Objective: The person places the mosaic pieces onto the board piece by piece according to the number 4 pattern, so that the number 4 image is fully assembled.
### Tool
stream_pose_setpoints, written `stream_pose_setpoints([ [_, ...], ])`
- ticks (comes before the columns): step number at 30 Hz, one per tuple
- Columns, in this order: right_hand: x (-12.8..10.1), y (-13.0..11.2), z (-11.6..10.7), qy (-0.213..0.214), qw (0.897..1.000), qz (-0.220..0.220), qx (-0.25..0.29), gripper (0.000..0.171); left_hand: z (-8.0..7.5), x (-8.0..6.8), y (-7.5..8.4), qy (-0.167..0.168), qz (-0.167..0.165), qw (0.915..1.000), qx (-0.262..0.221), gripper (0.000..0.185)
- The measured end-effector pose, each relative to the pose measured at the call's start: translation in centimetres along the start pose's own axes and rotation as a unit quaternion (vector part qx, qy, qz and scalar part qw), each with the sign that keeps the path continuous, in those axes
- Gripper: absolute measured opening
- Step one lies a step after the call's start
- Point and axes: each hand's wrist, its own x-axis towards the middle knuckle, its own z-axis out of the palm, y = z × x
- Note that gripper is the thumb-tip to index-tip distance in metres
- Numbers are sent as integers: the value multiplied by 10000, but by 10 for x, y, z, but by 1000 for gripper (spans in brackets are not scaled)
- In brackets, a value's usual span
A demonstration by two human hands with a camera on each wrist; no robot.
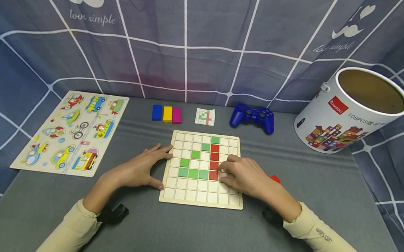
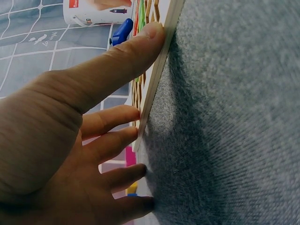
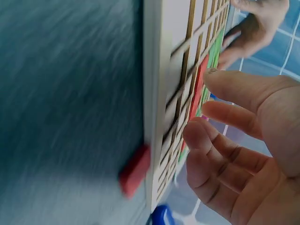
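A square wooden grid board (image 1: 185, 196) lies on the grey table, with white cells, several green tiles (image 1: 193, 173) and a column of red tiles (image 1: 214, 156). My left hand (image 1: 138, 166) rests at the board's left edge; in the left wrist view its thumb (image 2: 140, 40) lies against the rim, the fingers spread. Over the board's right half is my right hand (image 1: 246, 176), its fingertips beside the lower red tiles. Thumb and fingers stand apart in the right wrist view, nothing between them. A red block (image 3: 135, 171) lies by the board's right edge, partly hidden by the right hand in the head view.
Behind the board lie blue (image 1: 157, 113), yellow (image 1: 167, 114) and magenta (image 1: 176, 116) blocks, a small pattern card (image 1: 205, 116) and a blue game controller (image 1: 252, 117). A vehicle puzzle board (image 1: 75, 131) is at left, a large white tub (image 1: 347, 114) at back right.
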Motion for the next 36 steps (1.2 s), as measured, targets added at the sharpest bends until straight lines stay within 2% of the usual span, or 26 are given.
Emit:
stream_pose_setpoints([
  [7, -27, 21, -21, -274, 9966, 716, -310, 32, 1, 1, -2, -21, -35, 10000, -45, 97],
  [11, -38, 29, -22, -373, 9950, 850, -366, 35, 0, 0, -2, -27, -34, 10000, -30, 96],
  [24, -35, 30, -18, -349, 9940, 924, -473, 26, 0, 1, 0, -41, -39, 10000, 30, 96],
  [32, -36, 26, -19, -247, 9943, 708, -758, 26, 1, 2, 1, -43, -85, 9999, -62, 99],
  [36, -33, 19, -24, -253, 9951, 635, -718, 25, 1, 1, 0, -19, -106, 9999, -79, 98],
])
